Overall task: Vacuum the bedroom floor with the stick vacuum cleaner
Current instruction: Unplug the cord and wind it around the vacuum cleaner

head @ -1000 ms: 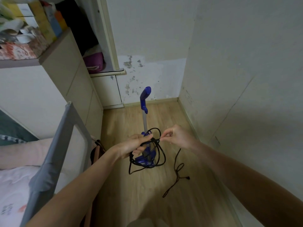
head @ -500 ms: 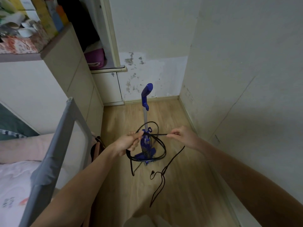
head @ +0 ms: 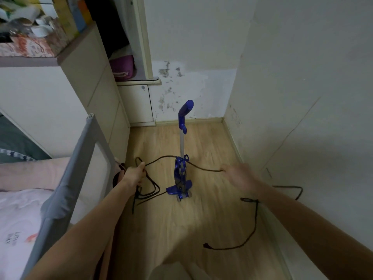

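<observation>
A blue stick vacuum cleaner (head: 182, 174) stands upright on a bedroom's wooden floor (head: 212, 215), its black power cord (head: 253, 229) drawn out to either side.

Pale walls (head: 302, 98) close off the corner, with cream cabinets (head: 96, 93) and a bed (head: 18, 209) behind a grey rail (head: 66, 188) on the left. The vacuum cleaner stands unsupported between the person's outstretched arms (neither touches it). The left hand (head: 134, 174) grips several loops of cord that hang to the floor beside the rail. The right hand (head: 241, 177), blurred, meets the stretched cord at its fingertips; whether it pinches the cord cannot be told. The plug end (head: 205, 245) lies loose on the floor nearer the camera.
</observation>
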Available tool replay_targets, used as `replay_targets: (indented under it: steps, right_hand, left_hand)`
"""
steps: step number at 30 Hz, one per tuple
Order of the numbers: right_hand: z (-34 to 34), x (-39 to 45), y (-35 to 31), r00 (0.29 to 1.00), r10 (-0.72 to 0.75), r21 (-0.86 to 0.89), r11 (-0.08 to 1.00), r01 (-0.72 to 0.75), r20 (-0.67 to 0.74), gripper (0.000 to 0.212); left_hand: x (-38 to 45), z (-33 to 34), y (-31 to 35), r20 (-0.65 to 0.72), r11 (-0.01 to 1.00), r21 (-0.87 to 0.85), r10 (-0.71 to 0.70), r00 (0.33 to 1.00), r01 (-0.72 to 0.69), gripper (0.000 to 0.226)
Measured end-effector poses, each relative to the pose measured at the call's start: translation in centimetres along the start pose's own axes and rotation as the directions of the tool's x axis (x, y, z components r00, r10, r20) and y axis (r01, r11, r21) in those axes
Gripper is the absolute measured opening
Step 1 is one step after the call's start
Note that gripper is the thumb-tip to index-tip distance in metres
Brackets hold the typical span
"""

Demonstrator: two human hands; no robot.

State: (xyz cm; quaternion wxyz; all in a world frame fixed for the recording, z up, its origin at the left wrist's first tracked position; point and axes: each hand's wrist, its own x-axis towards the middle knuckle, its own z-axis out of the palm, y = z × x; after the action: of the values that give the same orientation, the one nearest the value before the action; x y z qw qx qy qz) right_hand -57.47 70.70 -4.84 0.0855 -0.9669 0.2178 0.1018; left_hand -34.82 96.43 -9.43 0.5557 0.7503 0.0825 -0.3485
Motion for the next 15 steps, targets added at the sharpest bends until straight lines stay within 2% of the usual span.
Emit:
replay_targets:
  steps: [2, 5, 7, 11, 15]
  right_hand:
    - [-1.2, -0.3, -3.0, 0.974, -0.213, 0.02, 0.977, 0.212, 0.082, 0.027]
    - [-3.3, -1.0, -6.2, 0.887, -0.453, 0.07, 0.891, 0.448, 0.091, 0.026]
    - [-3.9, -0.8, -7.2, 0.871, -0.49, 0.138, 0.865, 0.482, 0.027, 0.024]
    - [-4.2, -0.4, -7.6, 0.883, -0.466, 0.302, 0.834, 0.461, -0.06, 0.019]
    - [-4.1, -0.4, -7.7, 0.904, -0.416, 0.364, 0.831, 0.42, -0.094, 0.014]
  left_hand:
    - [-1.4, 1.5, 0.9, 0.162, 0.998, -0.062, 0.036, 0.986, -0.026, 0.034]
    - [-4.6, 3.4, 2.5, 0.38, 0.988, -0.104, 0.146, 0.913, -0.115, 0.025]
    - [-6.2, 4.5, 2.8, 0.414, 0.976, -0.066, 0.216, 0.884, -0.208, 0.022]
    - [-8.0, 6.3, 2.4, 0.45, 0.896, 0.074, 0.362, 0.816, -0.438, 0.025]
    - [-8.6, 7.4, 2.0, 0.526, 0.869, 0.166, 0.321, 0.787, -0.465, 0.025]
